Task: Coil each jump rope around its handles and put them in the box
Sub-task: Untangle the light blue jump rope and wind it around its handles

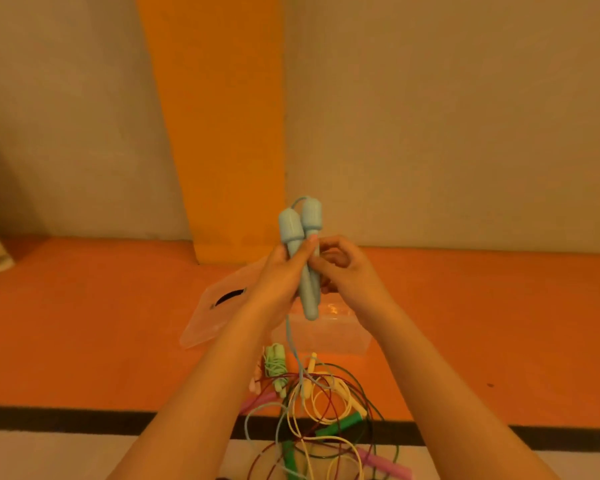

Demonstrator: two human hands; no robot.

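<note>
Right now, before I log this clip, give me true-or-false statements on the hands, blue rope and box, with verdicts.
1. The left hand grips both blue handles together. True.
2. The blue cord is wound tightly round the handles. False: it hangs loose down to the rope pile.
3. The clear box has its lid on. False: the lid lies beside it.
4. Green handles lie in the rope pile. True.

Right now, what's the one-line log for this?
left hand: grips blue handles | right hand: touches handles | blue rope: hanging, uncoiled | box: open
</note>
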